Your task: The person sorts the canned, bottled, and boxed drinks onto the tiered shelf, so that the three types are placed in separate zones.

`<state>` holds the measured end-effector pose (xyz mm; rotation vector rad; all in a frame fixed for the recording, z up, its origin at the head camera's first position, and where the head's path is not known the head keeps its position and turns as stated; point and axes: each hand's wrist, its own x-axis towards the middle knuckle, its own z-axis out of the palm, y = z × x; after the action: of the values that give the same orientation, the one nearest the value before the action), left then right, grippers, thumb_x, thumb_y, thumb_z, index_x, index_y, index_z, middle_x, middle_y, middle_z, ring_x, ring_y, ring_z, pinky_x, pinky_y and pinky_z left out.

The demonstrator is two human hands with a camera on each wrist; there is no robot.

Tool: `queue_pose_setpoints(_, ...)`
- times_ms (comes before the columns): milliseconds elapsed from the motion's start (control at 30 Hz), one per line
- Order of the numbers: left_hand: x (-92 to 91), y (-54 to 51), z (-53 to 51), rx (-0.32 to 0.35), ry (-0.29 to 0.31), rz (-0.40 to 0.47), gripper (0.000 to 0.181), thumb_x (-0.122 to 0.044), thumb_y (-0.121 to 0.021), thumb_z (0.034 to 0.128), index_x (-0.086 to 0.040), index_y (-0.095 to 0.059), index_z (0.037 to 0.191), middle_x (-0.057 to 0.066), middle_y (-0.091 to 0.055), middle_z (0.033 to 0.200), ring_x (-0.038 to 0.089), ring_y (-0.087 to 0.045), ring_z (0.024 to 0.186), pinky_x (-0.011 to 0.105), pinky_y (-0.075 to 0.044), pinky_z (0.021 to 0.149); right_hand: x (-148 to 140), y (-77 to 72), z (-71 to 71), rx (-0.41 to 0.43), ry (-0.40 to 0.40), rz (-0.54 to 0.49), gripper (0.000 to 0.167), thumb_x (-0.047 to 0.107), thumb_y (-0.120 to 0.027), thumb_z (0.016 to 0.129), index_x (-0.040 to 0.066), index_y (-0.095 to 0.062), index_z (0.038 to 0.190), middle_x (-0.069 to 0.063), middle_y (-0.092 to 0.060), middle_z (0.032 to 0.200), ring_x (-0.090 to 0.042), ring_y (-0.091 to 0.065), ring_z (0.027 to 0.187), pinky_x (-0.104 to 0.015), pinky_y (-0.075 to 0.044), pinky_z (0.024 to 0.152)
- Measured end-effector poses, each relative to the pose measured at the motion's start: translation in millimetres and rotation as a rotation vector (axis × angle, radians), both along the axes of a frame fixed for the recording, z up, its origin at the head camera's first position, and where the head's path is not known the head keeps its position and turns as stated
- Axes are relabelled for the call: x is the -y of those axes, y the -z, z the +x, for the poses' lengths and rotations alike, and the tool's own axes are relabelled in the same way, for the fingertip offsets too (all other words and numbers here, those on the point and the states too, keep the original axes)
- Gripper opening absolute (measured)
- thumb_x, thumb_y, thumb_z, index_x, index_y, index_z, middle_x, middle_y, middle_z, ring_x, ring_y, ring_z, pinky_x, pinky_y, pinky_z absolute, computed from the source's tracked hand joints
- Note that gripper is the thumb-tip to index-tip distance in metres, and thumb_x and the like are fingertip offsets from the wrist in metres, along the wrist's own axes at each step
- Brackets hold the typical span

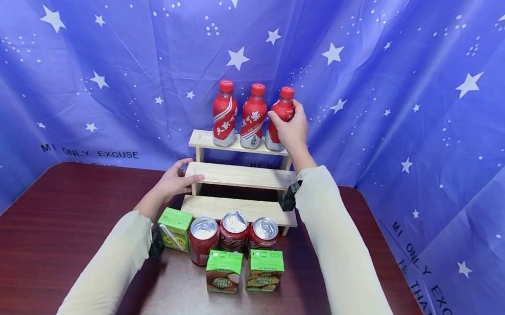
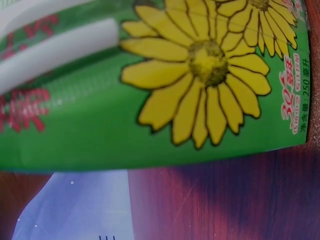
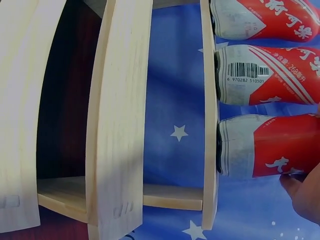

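Observation:
My right hand (image 1: 293,128) grips the rightmost red drink bottle (image 1: 274,138) round its upper body, thumb on the left side. That bottle stands upright on the top step of a three-tier wooden display shelf (image 1: 241,176). Two matching bottles, one in the middle (image 1: 253,118) and one at the left (image 1: 224,118), stand beside it. In the right wrist view the held bottle (image 3: 240,147) has its base against the top board. At the left end of the middle step, my left hand (image 1: 175,181) holds the shelf, its thumb lying on the board.
Three red soda cans (image 1: 234,232) stand before the bottom step. A green drink carton (image 1: 174,227) with a straw is left of them, close under my left wrist. Two more cartons, left (image 1: 223,272) and right (image 1: 264,271), stand nearer. A blue star-patterned curtain (image 1: 151,65) hangs behind the table (image 1: 63,240).

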<state>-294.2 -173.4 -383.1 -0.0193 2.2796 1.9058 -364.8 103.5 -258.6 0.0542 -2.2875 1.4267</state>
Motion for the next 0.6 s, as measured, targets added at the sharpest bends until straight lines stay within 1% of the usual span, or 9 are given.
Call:
queue_pose_setpoints(200,5.4,18.1,-12.8,-0.006,-0.012,0.005,0.080,-0.020,-0.065,0.0886,-0.014,-0.014,0.151,0.026,-0.039,0.130,0.038,-0.049,0.117,0.052,-0.046,0.098,2,1.4,2.4,0.014,-0.005,0.000,0.071,0.034,-0.068,0.085,0.015,-0.032,0.144,-0.007,-0.050,0.136,-0.021,-0.050,0.122,-0.038,-0.043,0.104)
queue_pose_setpoints(267,6.1,21.6,-14.7,-0.012,-0.017,-0.007,0.081,-0.022,-0.066,0.0881,-0.015,-0.015,0.150,0.025,-0.040,0.129,0.036,-0.050,0.115,0.050,-0.047,0.097,2,1.6,3.5,0.017,-0.007,-0.004,0.072,0.033,-0.068,0.085,0.016,-0.031,0.144,-0.008,-0.049,0.137,-0.022,-0.050,0.123,-0.039,-0.043,0.105)
queue_pose_setpoints(367,6.6,23.7,-15.9,-0.019,-0.021,-0.022,0.081,-0.025,-0.067,0.0873,-0.016,-0.016,0.150,0.025,-0.040,0.129,0.034,-0.051,0.113,0.049,-0.048,0.096,0,2.1,6.1,0.021,-0.009,-0.004,0.074,0.032,-0.069,0.084,0.016,-0.030,0.144,-0.009,-0.048,0.137,-0.022,-0.049,0.123,-0.040,-0.043,0.104)
queue_pose_setpoints(600,6.4,21.7,-15.7,-0.024,-0.020,-0.031,0.081,-0.025,-0.067,0.0870,-0.016,-0.017,0.150,0.026,-0.040,0.130,0.036,-0.050,0.116,0.050,-0.048,0.097,-9,6.2,13.5,0.000,-0.021,0.025,0.076,0.031,-0.072,0.081,0.014,-0.032,0.143,-0.012,-0.046,0.137,-0.025,-0.045,0.126,-0.041,-0.041,0.105)
